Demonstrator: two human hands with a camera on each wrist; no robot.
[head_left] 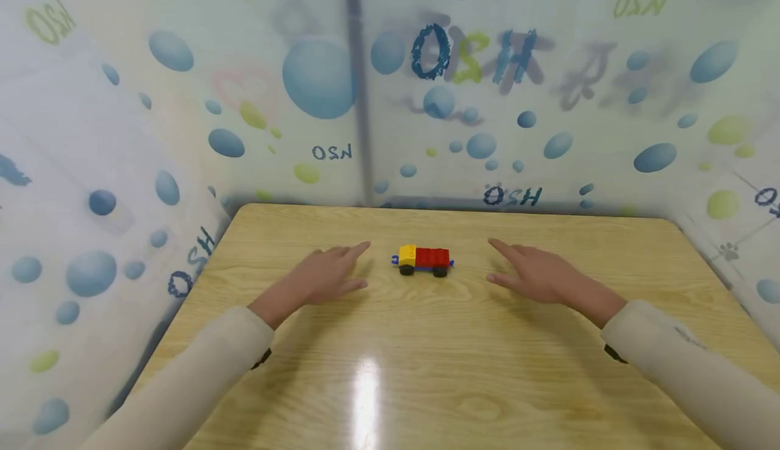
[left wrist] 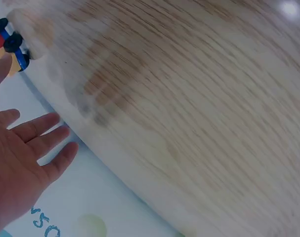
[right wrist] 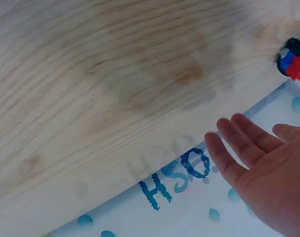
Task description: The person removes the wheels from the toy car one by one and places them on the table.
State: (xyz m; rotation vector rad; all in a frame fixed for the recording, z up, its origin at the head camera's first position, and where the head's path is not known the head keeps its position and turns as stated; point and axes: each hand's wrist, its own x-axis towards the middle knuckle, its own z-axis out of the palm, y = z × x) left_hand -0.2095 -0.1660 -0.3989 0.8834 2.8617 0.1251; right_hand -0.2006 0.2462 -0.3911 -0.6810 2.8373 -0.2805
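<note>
A small toy truck [head_left: 431, 258] built of plastic bricks stands on its black wheels on the wooden table. Its cab is yellow, its back red, with blue couplings at both ends. To its left my left hand [head_left: 329, 274] hovers with fingers extended, holding nothing. My right hand [head_left: 536, 274] is on the other side, fingers also stretched toward the truck and apart from it. The left wrist view catches part of the truck [left wrist: 11, 42] beyond the spread left hand [left wrist: 28, 153]. At the right wrist view's edge, the truck's red end [right wrist: 298, 66] shows past the right hand [right wrist: 268, 168].
The light wood table [head_left: 426, 369] reflects a bright streak of light near its front. Walls covered with blue and green dots [head_left: 319, 78] and printed letters close off the back and both sides. Beige sleeves [head_left: 201, 362] cover both forearms.
</note>
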